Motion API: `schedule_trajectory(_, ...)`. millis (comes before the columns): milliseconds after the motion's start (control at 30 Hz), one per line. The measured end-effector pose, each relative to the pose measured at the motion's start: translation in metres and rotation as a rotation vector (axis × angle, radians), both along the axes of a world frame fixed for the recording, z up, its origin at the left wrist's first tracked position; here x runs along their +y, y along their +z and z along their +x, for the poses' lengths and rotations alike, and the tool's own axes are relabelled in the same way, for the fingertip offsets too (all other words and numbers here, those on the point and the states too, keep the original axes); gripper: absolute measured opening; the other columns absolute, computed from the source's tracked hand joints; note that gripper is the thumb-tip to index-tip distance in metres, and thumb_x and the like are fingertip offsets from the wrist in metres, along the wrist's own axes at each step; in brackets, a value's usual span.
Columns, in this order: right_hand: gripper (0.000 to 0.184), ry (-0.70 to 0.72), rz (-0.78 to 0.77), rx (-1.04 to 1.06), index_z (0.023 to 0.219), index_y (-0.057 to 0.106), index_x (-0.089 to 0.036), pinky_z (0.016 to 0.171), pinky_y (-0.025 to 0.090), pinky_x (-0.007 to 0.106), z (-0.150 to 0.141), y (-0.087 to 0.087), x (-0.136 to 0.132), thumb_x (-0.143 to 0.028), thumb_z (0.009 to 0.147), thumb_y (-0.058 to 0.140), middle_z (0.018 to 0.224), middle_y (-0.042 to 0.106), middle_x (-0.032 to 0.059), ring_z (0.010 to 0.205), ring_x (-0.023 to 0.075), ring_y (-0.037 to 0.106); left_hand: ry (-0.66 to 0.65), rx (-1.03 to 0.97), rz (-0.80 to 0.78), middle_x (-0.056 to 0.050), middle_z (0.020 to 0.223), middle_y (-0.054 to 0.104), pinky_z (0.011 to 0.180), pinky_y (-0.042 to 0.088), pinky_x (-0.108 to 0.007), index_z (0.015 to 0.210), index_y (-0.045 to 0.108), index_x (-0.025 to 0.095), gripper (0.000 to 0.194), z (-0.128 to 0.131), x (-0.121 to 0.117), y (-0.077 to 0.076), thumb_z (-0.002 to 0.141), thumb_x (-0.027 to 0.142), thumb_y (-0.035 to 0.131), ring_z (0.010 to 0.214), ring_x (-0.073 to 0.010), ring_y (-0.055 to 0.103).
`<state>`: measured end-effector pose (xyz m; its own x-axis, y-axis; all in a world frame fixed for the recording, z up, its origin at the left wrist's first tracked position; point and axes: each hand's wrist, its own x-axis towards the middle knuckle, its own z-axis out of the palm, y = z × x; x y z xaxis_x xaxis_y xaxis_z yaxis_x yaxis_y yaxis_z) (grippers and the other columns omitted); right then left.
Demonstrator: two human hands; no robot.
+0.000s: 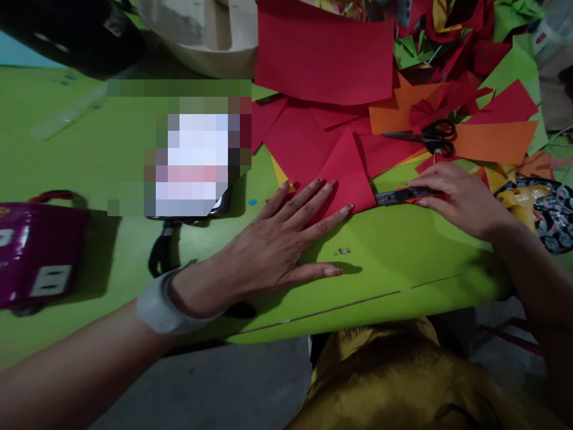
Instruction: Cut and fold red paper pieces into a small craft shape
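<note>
A folded piece of red paper (pixel 344 167) lies near the front edge of the green table. My left hand (pixel 290 233) rests flat on its lower left part, fingers spread, with the thumb on the table. My right hand (pixel 456 194) is closed around a dark box cutter (pixel 407 194). The cutter's tip meets the right edge of the folded paper; whether the blade is inside the fold is hidden. More red sheets lie under and behind it.
Black scissors (pixel 436 137) lie on orange and red paper scraps (pixel 492 140) at the right. A larger red sheet (pixel 326 54) is at the back. Left of my hand are a phone with a blurred screen (pixel 192 161) and a purple box (pixel 42 251). A yellow tool (pixel 523 200) sits far right.
</note>
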<state>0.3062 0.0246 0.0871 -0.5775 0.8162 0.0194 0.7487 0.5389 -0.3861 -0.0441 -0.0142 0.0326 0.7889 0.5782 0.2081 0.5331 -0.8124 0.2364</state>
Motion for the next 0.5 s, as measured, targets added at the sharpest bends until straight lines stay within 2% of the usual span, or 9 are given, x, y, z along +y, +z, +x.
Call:
schedule_trajectory(200, 0.032, -0.008, -0.057, 0.007, 0.122, 0.077, -0.033, 0.099, 0.055, 0.047, 0.0041, 0.0044, -0.0017, -0.034, 0.098, 0.057, 0.116, 0.074, 0.0057, 0.109, 0.0293, 0.068, 0.013, 0.032, 0.019, -0.008, 0.179, 0.006, 0.133, 0.013, -0.053, 0.171, 0.0, 0.035, 0.088, -0.0006, -0.0007, -0.0019, 0.103, 0.072, 0.042, 0.164, -0.033, 0.015)
schedule_trajectory(367, 0.034, -0.065, -0.061, -0.01, 0.123, 0.078, -0.034, 0.097, 0.055, 0.048, 0.0017, 0.0037, -0.0034, -0.035, 0.097, 0.057, 0.117, 0.074, 0.006, 0.107, 0.0292, 0.068, 0.019, 0.038, 0.04, -0.008, 0.179, 0.007, 0.132, 0.014, -0.054, 0.171, 0.003, 0.034, 0.086, -0.0001, -0.0015, -0.0032, 0.103, 0.073, 0.038, 0.164, -0.0338, 0.018)
schedule_trajectory(500, 0.034, -0.017, -0.054, 0.061, 0.122, 0.079, -0.029, 0.094, 0.055, 0.046, 0.0024, -0.0002, -0.0029, -0.039, 0.097, 0.059, 0.114, 0.074, 0.0072, 0.104, 0.0285, 0.068, 0.028, 0.012, 0.047, -0.009, 0.178, 0.01, 0.132, 0.013, -0.055, 0.171, 0.005, 0.034, 0.09, -0.0002, -0.0016, -0.0057, 0.101, 0.072, 0.047, 0.163, -0.0359, 0.02)
